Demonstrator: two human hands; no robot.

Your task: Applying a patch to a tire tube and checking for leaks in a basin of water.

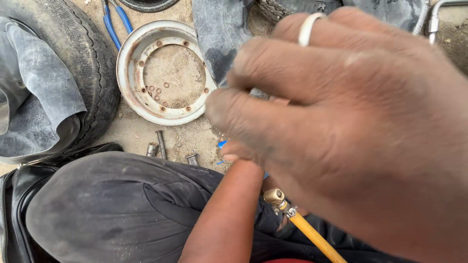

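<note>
A person's right hand (pixel 360 126), dusty and wearing a pale ring (pixel 309 28), fills the right of the frame close to the camera, its fingers curled together; whether it pinches anything cannot be told. Beneath it, the left hand (pixel 243 155) is mostly hidden behind the right, only its forearm showing, so its grip cannot be told either. Just beside that forearm sits a yellow air hose with a brass nozzle tip (pixel 278 198), slanting down to the lower edge over the person's dark-trousered lap (pixel 122 204). On the sandy ground ahead lies a round, rusted white steel wheel rim (pixel 127 73), flat, with only dirt showing through its open centre. A worn black tyre with a grey inner tube folded inside (pixel 44 92) lies to the left. Blue-handled pliers (pixel 116 22) rest beyond the rim, and several small metal bolts (pixel 160 145) lie near the lap.
</note>
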